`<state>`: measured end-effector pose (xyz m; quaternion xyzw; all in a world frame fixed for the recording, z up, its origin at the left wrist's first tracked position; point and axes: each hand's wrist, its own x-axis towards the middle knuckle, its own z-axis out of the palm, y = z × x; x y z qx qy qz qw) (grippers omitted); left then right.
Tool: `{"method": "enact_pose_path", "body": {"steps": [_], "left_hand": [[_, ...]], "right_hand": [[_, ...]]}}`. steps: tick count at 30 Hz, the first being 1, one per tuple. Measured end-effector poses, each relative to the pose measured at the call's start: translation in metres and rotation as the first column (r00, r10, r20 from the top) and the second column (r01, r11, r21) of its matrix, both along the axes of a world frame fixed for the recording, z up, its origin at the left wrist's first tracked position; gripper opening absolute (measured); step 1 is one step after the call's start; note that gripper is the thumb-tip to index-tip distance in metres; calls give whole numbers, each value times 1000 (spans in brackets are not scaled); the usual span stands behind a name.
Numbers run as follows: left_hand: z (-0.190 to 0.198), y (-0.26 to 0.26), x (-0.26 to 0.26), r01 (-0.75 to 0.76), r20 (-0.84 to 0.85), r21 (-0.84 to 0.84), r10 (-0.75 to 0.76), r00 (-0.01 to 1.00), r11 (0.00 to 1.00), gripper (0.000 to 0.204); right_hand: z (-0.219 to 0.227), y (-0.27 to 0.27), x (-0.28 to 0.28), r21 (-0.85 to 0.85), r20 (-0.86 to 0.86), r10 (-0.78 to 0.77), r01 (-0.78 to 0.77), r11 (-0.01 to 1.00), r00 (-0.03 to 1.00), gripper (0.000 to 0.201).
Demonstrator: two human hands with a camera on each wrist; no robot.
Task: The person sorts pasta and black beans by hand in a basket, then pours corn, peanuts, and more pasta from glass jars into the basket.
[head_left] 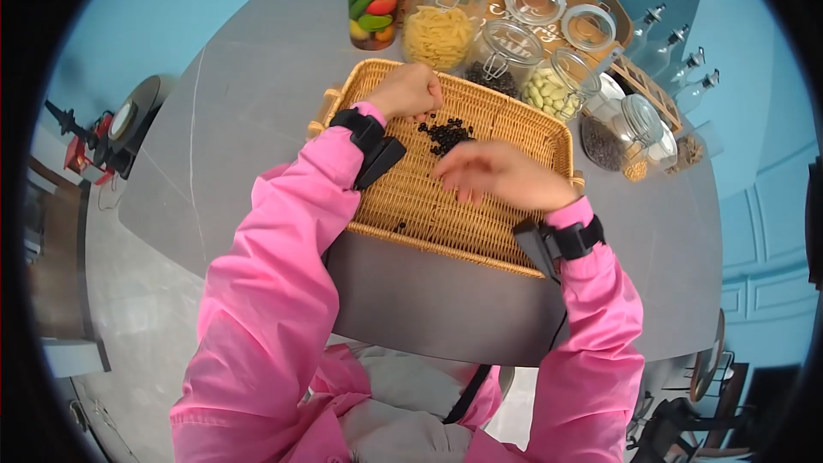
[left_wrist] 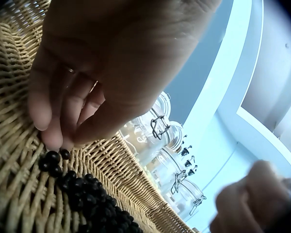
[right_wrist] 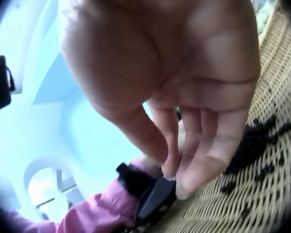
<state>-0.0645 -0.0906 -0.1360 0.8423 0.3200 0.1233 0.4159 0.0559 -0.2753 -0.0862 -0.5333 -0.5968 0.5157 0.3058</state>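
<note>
A loose pile of small black beans (head_left: 447,135) lies on the floor of a wicker basket (head_left: 403,197). My left hand (head_left: 406,92) is at the basket's far left part, its fingers bent down and thumb drawn in to them. In the left wrist view, its fingertips (left_wrist: 52,141) pinch at a black bean (left_wrist: 64,154) just beside the pile. My right hand (head_left: 501,173), blurred in the head view, hovers over the basket at the pile's near right side. Its fingers (right_wrist: 203,167) are loosely bent, with nothing seen between them and the thumb.
Behind the basket stand a jar of pasta (head_left: 439,34), a jar of vegetables (head_left: 374,4), an open jar of dark beans (head_left: 495,75) and a jar of pale green beans (head_left: 551,93). Several glass bottles (head_left: 656,56) are farther right. A stray bean (head_left: 401,225) lies near the basket's front.
</note>
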Motion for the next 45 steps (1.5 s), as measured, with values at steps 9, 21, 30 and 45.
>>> {"method": "enact_pose_path", "body": {"steps": [9, 21, 30, 45], "left_hand": [[-4, 5, -4, -86, 59, 128, 79, 995, 988, 10], [-4, 7, -5, -141, 24, 154, 139, 990, 978, 10], [-38, 11, 2, -211, 244, 548, 86, 966, 809, 7], [7, 5, -11, 18, 47, 75, -22, 999, 997, 14]], "right_hand": [[-33, 19, -47, 241, 423, 326, -452, 859, 845, 18], [-36, 18, -28, 172, 427, 280, -381, 908, 860, 8], [-41, 29, 11, 286, 467, -54, -93, 954, 882, 10], [-59, 20, 86, 495, 485, -641, 417, 762, 595, 11]]}}
